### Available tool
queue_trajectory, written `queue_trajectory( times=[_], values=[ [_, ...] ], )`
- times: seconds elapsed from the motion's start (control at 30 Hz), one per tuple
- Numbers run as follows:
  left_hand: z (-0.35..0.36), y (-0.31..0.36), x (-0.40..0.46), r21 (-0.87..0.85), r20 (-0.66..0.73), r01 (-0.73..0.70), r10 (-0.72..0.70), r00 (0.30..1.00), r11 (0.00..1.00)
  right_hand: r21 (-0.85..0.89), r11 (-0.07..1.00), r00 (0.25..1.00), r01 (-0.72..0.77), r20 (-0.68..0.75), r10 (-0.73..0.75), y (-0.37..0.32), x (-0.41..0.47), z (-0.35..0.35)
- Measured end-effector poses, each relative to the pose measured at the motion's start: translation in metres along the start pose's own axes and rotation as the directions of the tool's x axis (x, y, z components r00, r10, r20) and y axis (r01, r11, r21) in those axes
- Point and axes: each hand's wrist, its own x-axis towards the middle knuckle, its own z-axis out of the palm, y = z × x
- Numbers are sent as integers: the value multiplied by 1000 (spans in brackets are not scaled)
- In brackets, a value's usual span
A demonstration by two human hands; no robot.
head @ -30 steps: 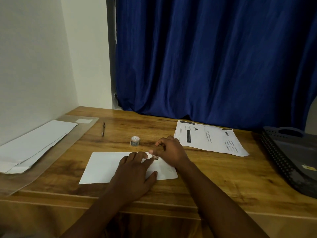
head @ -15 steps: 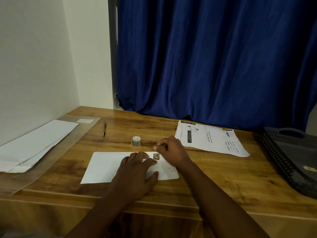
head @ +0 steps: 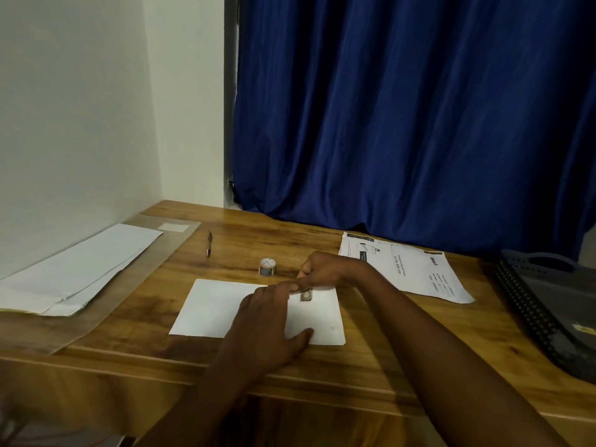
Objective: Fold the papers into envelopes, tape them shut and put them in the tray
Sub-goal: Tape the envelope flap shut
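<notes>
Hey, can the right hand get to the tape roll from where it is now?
Probably yes. The right hand sits just right of the tape roll, with only bare desk between them.

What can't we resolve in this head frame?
- Folded envelope: its middle is covered by the left hand.
- Tape piece: pattern too small; top edge under the right hand.
- Printed sheet: text too small to read.
- Tray: cut off by the right edge; contents unclear.
- Tape roll: print too small.
</notes>
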Motion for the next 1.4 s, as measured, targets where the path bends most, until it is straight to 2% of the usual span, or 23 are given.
queue_trajectory(
  times=[0.07, 0.13, 0.23, 0.37, 0.43, 0.57, 0.63, 0.73, 0.83, 0.93, 1.07, 1.13, 1.2, 1.33, 1.4],
  values=[
    [-1, 2, -1, 11, -22, 18, -18, 1000, 1000, 1, 1000, 996, 2, 94, -2, -2, -2, -7],
    [-4, 4, -2, 59, -57, 4, 0, 998, 998, 91, 996, 986, -6, 166, -10, 0, -5, -9],
    [-10, 7, -6, 108, -165, -102, 118, 979, 989, 278, 960, 987, -10, 159, -35, 9, -17, -10],
    [-12, 8, -13, 60, -343, -261, 265, 901, 964, 400, 916, 998, 41, 22, -54, 26, -55, -23],
    [-10, 9, -13, 28, -380, -311, 298, 876, 950, 427, 903, 998, 47, -67, -20, 43, -83, -35],
    [-3, 25, 0, -67, -335, -339, 299, 893, 938, 589, 804, 968, 80, -237, 78, 80, -145, -54],
    [6, 45, 10, -132, -314, -349, 295, 902, 928, 609, 788, 938, 91, -318, 138, 94, -175, -57],
    [23, 82, 27, -219, -252, -323, 266, 930, 921, 600, 796, 865, 73, -435, 249, 116, -212, -60],
    [47, 117, 43, -266, -120, -325, 304, 945, 907, 641, 764, 767, 81, -529, 363, 144, -244, -65],
    [74, 147, 53, -249, 69, -304, 330, 941, 919, 683, 723, 632, 105, -607, 482, 177, -277, -76],
    [106, 165, 58, -128, 260, -292, 316, 912, 948, 754, 656, 418, 43, -610, 673, 227, -317, -92],
    [113, 164, 58, -78, 288, -303, 312, 905, 950, 771, 635, 315, -42, -593, 741, 255, -332, -99],
    [114, 161, 58, -102, 253, -309, 325, 911, 946, 776, 613, 246, -151, -571, 783, 277, -339, -105],
    [112, 162, 54, -108, 191, -333, 348, 918, 937, 680, 518, 200, -519, -492, 847, 304, -340, -112],
    [111, 164, 53, -94, 190, -326, 338, 922, 941, 637, 477, 218, -605, -444, 869, 316, -337, -110]
  ],
)
